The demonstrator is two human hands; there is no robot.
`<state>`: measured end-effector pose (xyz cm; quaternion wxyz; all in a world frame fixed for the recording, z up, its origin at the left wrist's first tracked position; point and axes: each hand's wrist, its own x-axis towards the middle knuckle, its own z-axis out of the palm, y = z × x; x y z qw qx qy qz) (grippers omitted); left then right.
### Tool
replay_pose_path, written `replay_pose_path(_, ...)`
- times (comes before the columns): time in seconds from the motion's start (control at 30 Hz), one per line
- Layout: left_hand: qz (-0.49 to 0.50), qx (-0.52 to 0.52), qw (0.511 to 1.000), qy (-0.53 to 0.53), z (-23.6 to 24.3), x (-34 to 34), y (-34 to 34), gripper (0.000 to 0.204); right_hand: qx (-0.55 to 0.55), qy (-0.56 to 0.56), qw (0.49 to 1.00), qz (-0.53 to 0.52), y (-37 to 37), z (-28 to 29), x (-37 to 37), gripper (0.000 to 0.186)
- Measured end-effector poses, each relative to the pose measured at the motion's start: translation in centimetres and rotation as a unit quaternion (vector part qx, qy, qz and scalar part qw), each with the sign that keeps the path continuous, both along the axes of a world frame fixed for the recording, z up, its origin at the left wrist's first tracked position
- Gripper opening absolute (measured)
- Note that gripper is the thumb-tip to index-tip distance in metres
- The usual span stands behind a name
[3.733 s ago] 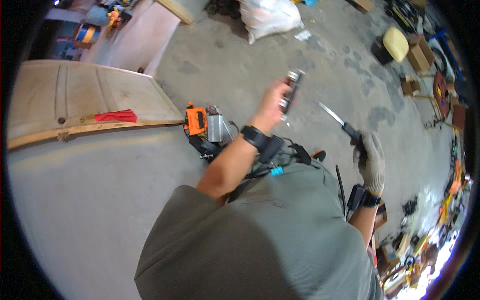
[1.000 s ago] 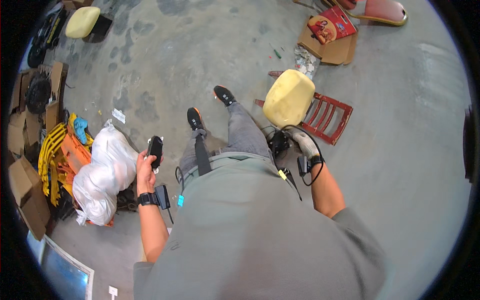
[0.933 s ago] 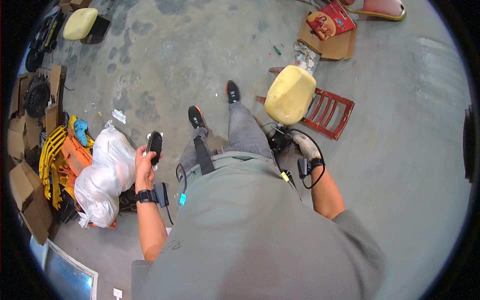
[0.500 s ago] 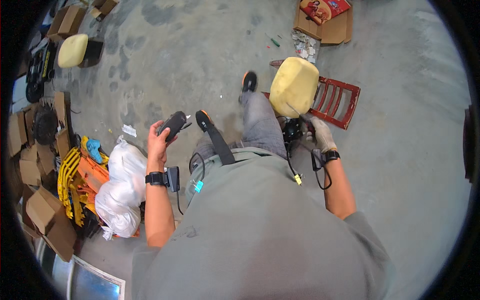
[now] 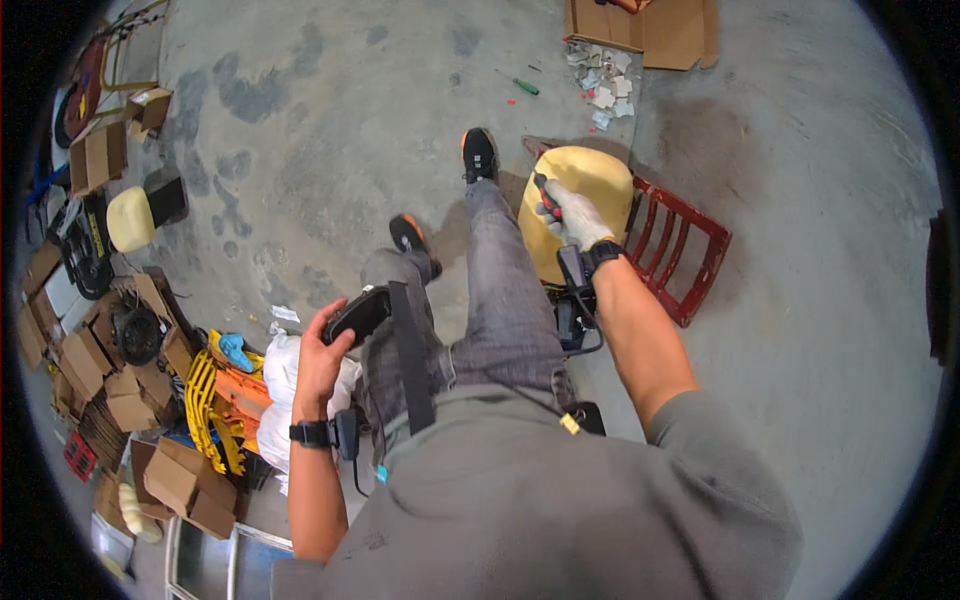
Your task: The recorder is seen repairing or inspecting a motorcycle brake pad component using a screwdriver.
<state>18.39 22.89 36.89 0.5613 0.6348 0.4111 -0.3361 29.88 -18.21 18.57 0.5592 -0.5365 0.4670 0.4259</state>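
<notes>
My bare left hand is closed around a rounded black object, held beside my left thigh; its exact kind is not clear. A white glove covers my right hand, which grips a screwdriver with a red and black handle. That hand is over a pale yellow cushion, and I cannot tell whether the two touch. Beneath and beside the cushion lies a dark red slatted frame. The screwdriver's shaft is not clearly visible.
Ahead on the floor are a green-handled screwdriver, scattered pale scraps and an open cardboard box. To the left are white bags, yellow and orange parts, several cardboard boxes and another yellow cushion.
My right hand has moved forward and left with the screwdriver, from beside the cushion to over it. My legs and view have shifted in a step. The left hand still holds the black object.
</notes>
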Motion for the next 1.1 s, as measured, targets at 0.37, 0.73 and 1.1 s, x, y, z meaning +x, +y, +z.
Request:
replay_pose_path(0.37,-0.214,-0.173,0.954,0.115,-8.8,13.5,-3.2,0.055,0.010,0.077,0.975,-0.206,4.5,-22.6,4.2,0.028)
replay_pose_path(0.73,-0.372,-0.246,0.863,0.238,-15.4,17.1,-6.8,0.080,-0.096,0.076,0.945,-0.305,4.9,-35.9,5.7,0.031)
replay_pose_path(1.1,0.091,-0.402,0.851,0.326,-17.3,12.3,-8.7,0.045,-0.097,0.138,0.913,-0.371,4.9,-36.2,6.1,0.024)
